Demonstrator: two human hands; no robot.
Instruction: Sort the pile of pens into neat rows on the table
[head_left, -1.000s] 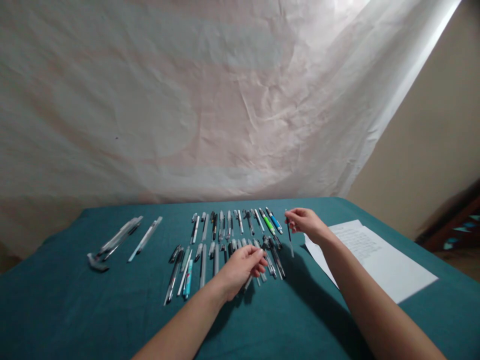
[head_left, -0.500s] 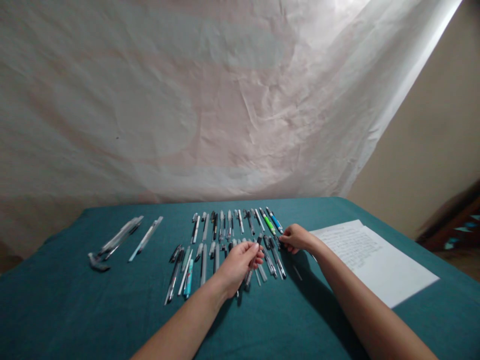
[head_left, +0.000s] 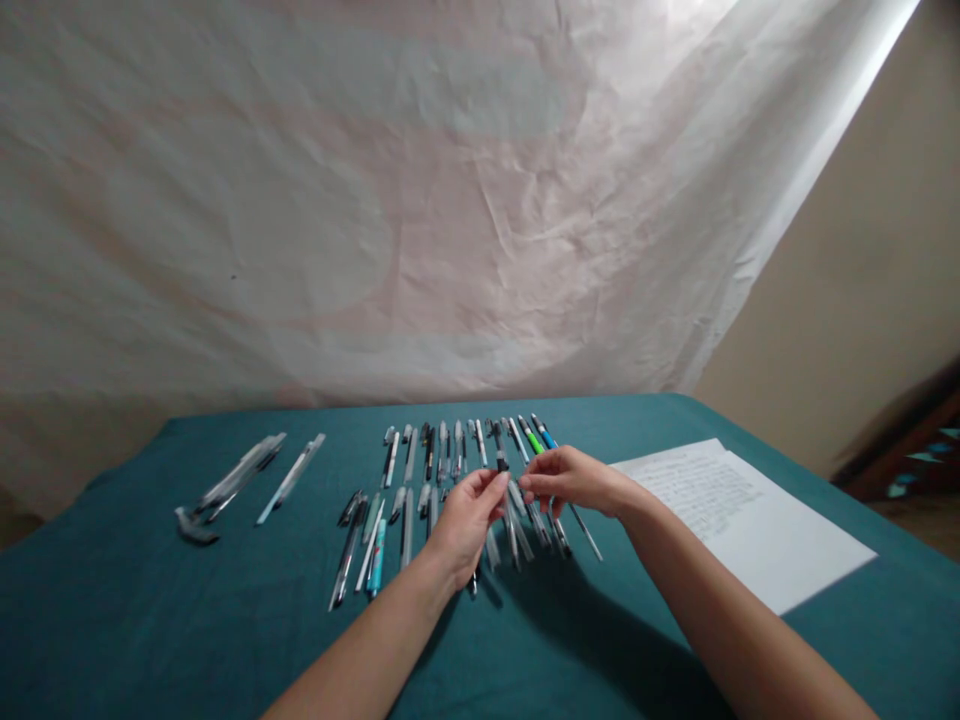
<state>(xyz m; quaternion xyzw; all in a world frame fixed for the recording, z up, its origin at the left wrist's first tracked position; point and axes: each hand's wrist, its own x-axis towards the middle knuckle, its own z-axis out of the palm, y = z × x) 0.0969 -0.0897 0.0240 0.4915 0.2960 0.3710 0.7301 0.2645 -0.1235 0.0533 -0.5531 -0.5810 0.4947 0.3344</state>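
Note:
My left hand (head_left: 469, 520) is closed in a pinch on a pen, whose dark end (head_left: 502, 463) pokes up above the thumb and fingertips. Just to its right, my right hand (head_left: 566, 480) has its fingertips drawn together. Whatever lies between them, if anything, is too small to make out. Both hands hover over the nearer row of pens, covering part of it. In that row lie a turquoise pen (head_left: 378, 556) and several clear and black ones. Behind it runs a second row, with a green pen (head_left: 535, 441) and a blue pen (head_left: 549, 438) at its right end.
On the left of the green cloth (head_left: 150, 620) lie a bundle of clear pens (head_left: 244, 470), a dark curved piece (head_left: 196, 527) and a pale pen (head_left: 292, 478). Handwritten paper sheets (head_left: 787, 530) rest at the right. A pale hanging sheet (head_left: 450, 200) rises behind the table.
My right hand has moved left from the right end of the nearer row to beside my left hand. The pen in my left hand has shifted slightly left and up.

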